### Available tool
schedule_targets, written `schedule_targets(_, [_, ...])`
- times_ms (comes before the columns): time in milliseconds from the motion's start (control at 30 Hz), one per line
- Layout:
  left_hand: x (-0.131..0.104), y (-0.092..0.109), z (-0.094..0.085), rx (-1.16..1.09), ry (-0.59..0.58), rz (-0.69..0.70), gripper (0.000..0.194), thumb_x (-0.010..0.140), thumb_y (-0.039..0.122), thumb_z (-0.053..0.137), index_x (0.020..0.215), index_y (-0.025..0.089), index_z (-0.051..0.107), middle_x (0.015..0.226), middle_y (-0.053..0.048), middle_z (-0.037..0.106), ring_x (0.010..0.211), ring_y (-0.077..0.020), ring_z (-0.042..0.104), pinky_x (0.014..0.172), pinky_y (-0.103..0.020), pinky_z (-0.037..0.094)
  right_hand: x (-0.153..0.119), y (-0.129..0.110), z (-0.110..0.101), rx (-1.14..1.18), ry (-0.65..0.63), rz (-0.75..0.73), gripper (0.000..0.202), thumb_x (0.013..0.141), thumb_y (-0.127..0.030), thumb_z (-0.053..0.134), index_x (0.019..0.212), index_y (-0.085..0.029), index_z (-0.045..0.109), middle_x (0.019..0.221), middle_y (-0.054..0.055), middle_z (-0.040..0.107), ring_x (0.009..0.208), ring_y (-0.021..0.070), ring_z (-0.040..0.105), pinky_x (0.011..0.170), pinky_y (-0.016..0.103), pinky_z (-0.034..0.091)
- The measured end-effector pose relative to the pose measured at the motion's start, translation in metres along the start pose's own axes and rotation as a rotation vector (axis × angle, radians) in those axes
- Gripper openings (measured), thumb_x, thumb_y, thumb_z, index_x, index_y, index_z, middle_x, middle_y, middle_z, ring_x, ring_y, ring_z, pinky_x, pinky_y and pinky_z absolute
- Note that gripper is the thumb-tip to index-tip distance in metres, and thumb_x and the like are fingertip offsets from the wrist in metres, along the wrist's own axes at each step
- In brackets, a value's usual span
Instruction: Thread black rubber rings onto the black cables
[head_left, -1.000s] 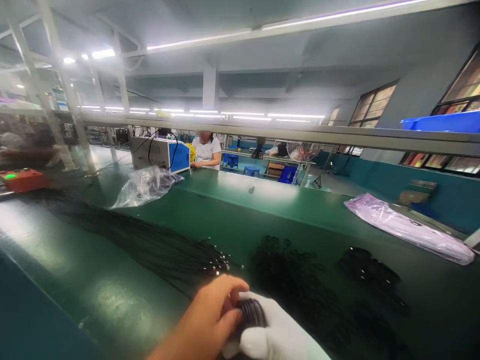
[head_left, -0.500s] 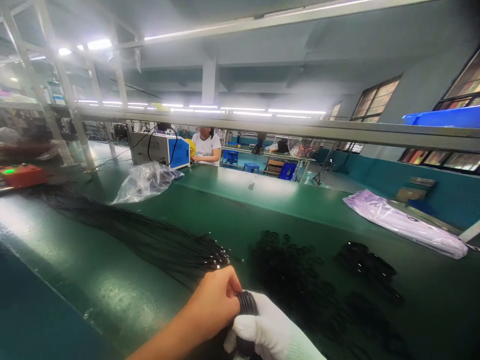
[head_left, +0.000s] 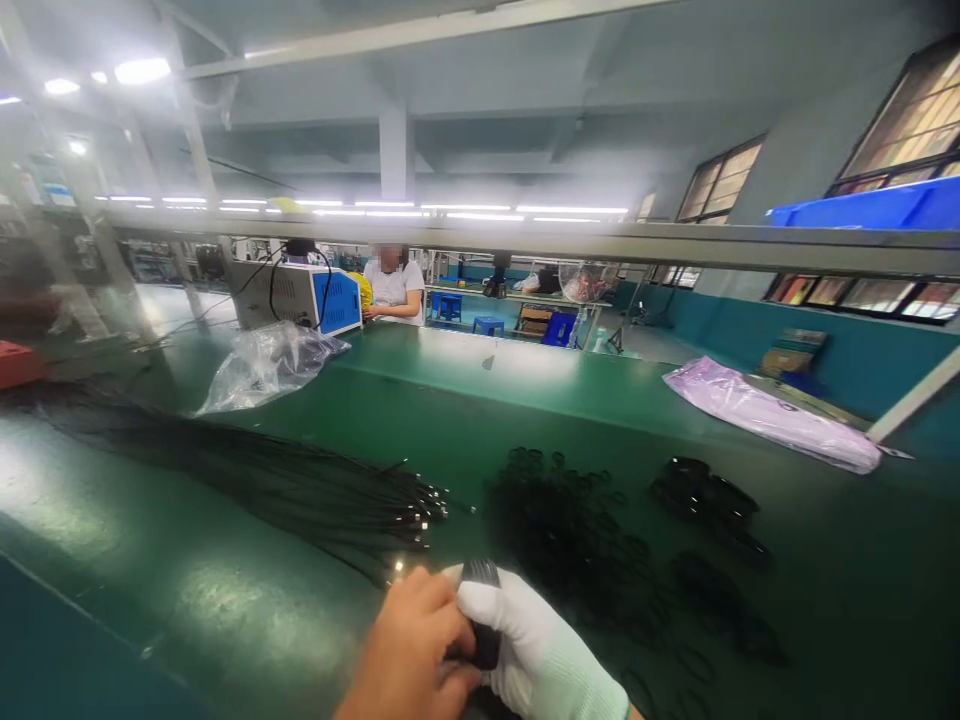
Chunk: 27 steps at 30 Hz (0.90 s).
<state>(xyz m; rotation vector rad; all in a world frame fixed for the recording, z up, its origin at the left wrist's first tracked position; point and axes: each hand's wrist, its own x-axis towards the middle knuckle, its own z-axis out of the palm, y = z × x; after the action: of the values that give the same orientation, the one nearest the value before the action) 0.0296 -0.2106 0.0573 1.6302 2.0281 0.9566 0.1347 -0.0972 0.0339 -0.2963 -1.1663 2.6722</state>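
My right hand [head_left: 536,635], in a white glove with a pale green cuff, is wrapped round a coil of black cable [head_left: 480,573]. The gloved thumb lies across the coil's strands. From the left, my bare left hand [head_left: 420,635] presses against the lower part of the same coil, its fingers bent and slightly blurred. Just beyond my hands, a long bundle of black cables [head_left: 300,475] ends in small shiny metal tips. A pile of black rings [head_left: 562,530] spreads to the right of the tips.
Further right on the green table [head_left: 420,410] lie more black coils [head_left: 709,495]. A clear plastic bag [head_left: 270,365] and a blue-and-grey machine [head_left: 300,295] stand behind the cables. At the back right rests a pink plastic-wrapped package [head_left: 772,415]. A person [head_left: 394,290] sits across.
My left hand has moved from the coil's top to its lower side, nearer to me. The right hand keeps its hold and has turned slightly. The whole view has shifted a little.
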Motion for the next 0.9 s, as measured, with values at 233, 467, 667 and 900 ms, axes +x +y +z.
schedule_targets(233, [0.014,-0.005,-0.017,-0.182,0.109,-0.125,0.030,0.070,0.010,0.052,0.096,0.022,0.062,0.080,0.003,0.061,0.067,-0.0125,0.053,0.061,-0.021,0.039,-0.005,-0.011,0.008,-0.101,-0.085,0.228,0.028,0.070,-0.022,0.069,0.094,-0.013,0.059,0.082,0.003,0.057,0.071,0.0140,0.061,0.062,0.026,0.048])
schedule_targets(467, [0.016,-0.014,0.006,0.073,0.197,0.065,0.029,0.066,0.000,0.045,0.078,0.020,0.063,0.076,0.000,0.059,0.068,-0.0133,0.053,0.060,-0.020,0.038,0.001,-0.008,0.006,-0.301,-0.143,0.133,0.024,0.063,-0.017,0.066,0.086,-0.011,0.062,0.065,0.000,0.056,0.057,0.0108,0.055,0.060,0.024,0.045])
schedule_targets(667, [0.017,-0.020,0.008,0.002,0.212,0.144,0.035,0.071,0.000,0.043,0.088,0.022,0.064,0.082,0.000,0.062,0.075,-0.0136,0.058,0.064,-0.020,0.042,0.000,-0.008,0.002,-0.304,-0.112,0.097,0.022,0.063,-0.016,0.063,0.084,-0.010,0.062,0.067,0.002,0.056,0.056,0.0102,0.053,0.056,0.021,0.041])
schedule_targets(900, [0.024,-0.021,0.019,-0.117,0.197,-0.081,0.018,0.071,0.008,0.047,0.076,0.018,0.060,0.070,0.000,0.061,0.064,-0.0136,0.056,0.058,-0.022,0.041,0.000,-0.009,0.004,-0.359,-0.042,0.128,0.019,0.061,-0.017,0.064,0.079,-0.011,0.063,0.064,0.001,0.056,0.056,0.0093,0.052,0.055,0.020,0.041])
